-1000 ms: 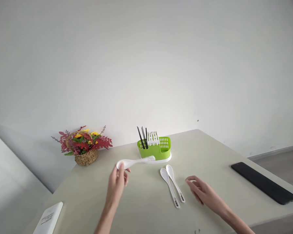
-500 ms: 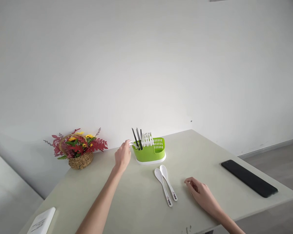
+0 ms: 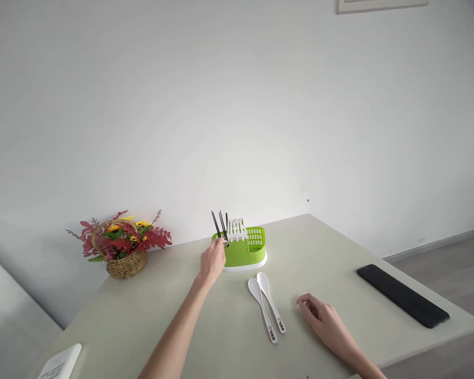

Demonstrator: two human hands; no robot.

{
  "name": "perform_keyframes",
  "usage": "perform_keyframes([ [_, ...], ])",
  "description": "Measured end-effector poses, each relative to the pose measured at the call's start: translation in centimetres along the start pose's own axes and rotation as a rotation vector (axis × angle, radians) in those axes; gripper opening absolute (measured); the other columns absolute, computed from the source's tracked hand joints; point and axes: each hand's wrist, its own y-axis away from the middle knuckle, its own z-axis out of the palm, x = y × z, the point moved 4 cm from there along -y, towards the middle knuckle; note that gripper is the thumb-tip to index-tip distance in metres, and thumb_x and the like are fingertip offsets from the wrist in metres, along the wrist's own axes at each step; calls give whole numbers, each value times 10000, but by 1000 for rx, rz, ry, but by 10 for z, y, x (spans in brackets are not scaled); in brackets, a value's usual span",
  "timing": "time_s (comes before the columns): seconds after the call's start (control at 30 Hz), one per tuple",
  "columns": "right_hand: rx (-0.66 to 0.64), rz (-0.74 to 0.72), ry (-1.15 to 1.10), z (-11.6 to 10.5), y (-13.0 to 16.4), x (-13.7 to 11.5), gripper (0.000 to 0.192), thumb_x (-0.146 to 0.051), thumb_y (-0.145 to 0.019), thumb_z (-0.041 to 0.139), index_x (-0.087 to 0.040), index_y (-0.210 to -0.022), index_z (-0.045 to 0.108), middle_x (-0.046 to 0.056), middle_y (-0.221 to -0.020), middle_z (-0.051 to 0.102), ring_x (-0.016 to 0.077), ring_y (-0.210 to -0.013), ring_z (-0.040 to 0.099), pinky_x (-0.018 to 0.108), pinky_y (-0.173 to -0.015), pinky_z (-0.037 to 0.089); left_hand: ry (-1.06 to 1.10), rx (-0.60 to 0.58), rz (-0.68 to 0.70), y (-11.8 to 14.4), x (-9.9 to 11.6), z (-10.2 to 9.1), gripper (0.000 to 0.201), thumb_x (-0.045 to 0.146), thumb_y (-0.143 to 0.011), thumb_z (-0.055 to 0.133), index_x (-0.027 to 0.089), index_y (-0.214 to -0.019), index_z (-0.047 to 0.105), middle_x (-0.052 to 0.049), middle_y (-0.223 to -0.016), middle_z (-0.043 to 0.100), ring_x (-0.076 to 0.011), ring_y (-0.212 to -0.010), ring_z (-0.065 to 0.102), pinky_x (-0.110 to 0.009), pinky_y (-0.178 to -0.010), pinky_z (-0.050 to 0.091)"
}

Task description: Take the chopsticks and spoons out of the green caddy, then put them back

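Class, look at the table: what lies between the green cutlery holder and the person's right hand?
In the head view, two white spoons lie side by side on the table between the green cutlery holder and the right hand.

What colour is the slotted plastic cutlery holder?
The slotted plastic cutlery holder is lime green on a white base, seen in the head view.

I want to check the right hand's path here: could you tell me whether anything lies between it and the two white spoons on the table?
Nothing visible does. The right hand rests on the table, and only bare tabletop separates it from the two white spoons to its left. The left hand is farther back at the green caddy.
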Motion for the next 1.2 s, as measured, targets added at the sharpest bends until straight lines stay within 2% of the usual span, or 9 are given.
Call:
perform_keyframes([
  [0.13,0,6,-11,0,0,0,374,-537,-972,422,-259,-910,663,-27,-623,502,181,-592,469,290,-607,368,73,80,14,14,-3,-2,372,188,-996,441,226,-1362,497,-148,-1328,584,-153,-706,687,-270,-600,507],
  [0.23,-8,12,-5,1,0,1,368,-533,-976,416,-262,-918,660,-26,-625,520,184,-595,479,288,-602,362,271,230,20,33,-5,-5,422,207,-953,491,236,-1372,443,-149,-1389,509,-120,-678,669,-249,-539,503],
  [0.37,-12,34,48,4,-1,0,358,-516,-978,394,-270,-906,643,-22,-637,564,191,-606,517,287,-610,369,518,469,-74,68,-2,-1,373,253,-914,529,218,-1278,461,-140,-1311,484,-119,-702,644,-277,-594,546],
  [0.43,-27,60,86,9,-2,-2,328,-493,-974,396,-281,-914,639,-17,-673,619,197,-631,564,285,-615,375,614,510,-139,86,2,10,304,287,-919,524,212,-1210,482,-116,-1223,508,-119,-676,611,-290,-607,551],
  [0.63,-104,79,213,31,-5,-26,308,-534,-956,469,-279,-839,597,-7,-733,710,202,-668,647,274,-595,344,802,256,-226,131,24,62,187,372,-922,517,218,-1007,583,-69,-1039,598,-146,-641,591,-325,-653,556],
  [0.73,-111,62,335,45,-8,-39,250,-484,-947,512,-265,-832,551,2,-717,710,215,-667,658,273,-585,291,862,157,-247,142,31,76,197,387,-893,553,219,-970,621,-65,-1018,644,-145,-616,587,-347,-691,555],
  [0.83,-111,18,441,59,-10,-47,170,-361,-970,471,-253,-846,512,25,-764,727,225,-692,679,278,-580,237,927,132,-318,147,31,79,251,451,-885,564,218,-946,635,-71,-994,681,-158,-628,606,-332,-657,543],
  [1.0,-108,-29,516,69,-10,-49,242,-321,-1022,345,-245,-825,463,49,-777,725,227,-670,682,292,-560,188,972,86,-376,149,28,81,387,589,-856,586,212,-923,643,-63,-878,692,-178,-612,610,-296,-568,495],
  [1.2,-53,-51,333,64,-2,-46,323,-430,-1046,268,-264,-830,441,19,-722,680,220,-633,638,278,-577,275,1013,29,-329,152,34,80,451,637,-930,497,208,-980,626,-40,-842,664,-165,-629,566,-293,-633,481],
])
